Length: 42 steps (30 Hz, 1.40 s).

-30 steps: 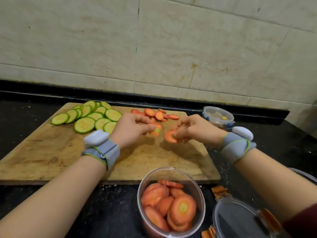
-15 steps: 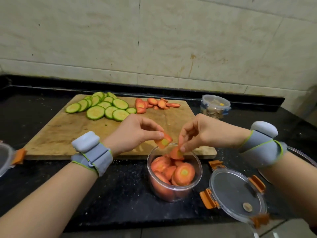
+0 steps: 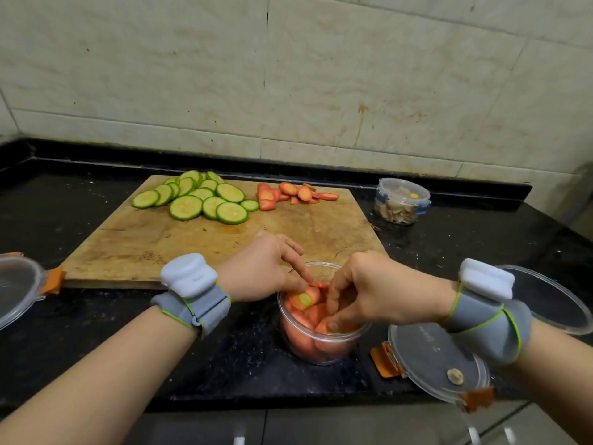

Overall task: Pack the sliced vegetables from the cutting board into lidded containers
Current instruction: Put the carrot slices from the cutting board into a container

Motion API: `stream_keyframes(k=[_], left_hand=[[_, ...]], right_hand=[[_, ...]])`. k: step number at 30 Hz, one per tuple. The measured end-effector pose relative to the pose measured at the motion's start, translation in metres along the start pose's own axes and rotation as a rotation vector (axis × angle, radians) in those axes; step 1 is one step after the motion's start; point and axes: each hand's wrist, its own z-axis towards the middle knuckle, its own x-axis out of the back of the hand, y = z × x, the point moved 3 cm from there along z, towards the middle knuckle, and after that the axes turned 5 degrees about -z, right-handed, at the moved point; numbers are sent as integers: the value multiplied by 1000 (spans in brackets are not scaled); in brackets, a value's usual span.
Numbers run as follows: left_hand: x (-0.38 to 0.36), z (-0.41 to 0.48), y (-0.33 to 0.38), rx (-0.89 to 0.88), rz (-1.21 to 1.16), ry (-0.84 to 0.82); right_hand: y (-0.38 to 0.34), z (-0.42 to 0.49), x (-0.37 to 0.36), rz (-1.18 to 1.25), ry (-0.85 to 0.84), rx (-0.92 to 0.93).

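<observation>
Two bare forearms, no sleeves, left hand (image 3: 263, 271) and right hand (image 3: 375, 287) ungloved, each wrist wrapped in a grey fabric band (image 3: 192, 305) edged with lime-green piping, a rounded pale-blue plastic module (image 3: 187, 279) strapped on top

Probably home kitchen: tiled wall (image 3: 288, 75), countertop (image 3: 64, 203).

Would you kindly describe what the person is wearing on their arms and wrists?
Both forearms are bare. Each wrist carries a grey fabric band with a lime-green edge and a rounded pale block on top: left band, right band. No sleeves, gloves or cables show.
</observation>
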Motion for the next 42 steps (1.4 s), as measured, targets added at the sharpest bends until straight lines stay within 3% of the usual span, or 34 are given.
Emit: stream_keyframes(k=[4,10,13,17,19,23,28,36,42], left_hand=[[-2,0,10,-16,128,-9],[-4,3,6,-48,155,-57],[5,4,6,-48,-95,-30],[25,21,-10,9,-392,191],[32,37,-25,59,-322,317],[42,71,-51,137,80,470],[54,118,-69,190,465,360],[70,164,-101,331,529,181],[71,174,-103,246,479,184]], right_hand=[[-5,2,1,-156,46,-11],[-4,6,-4,-127,6,21],[5,9,5,84,-39,22],[33,25,29,364,77,-18],[52,43,39,404,156,-65],[93,95,42,349,273,-199],[128,162,42,98,353,-271],[143,220,39,-136,315,-350],[145,233,32,-248,293,-354]])
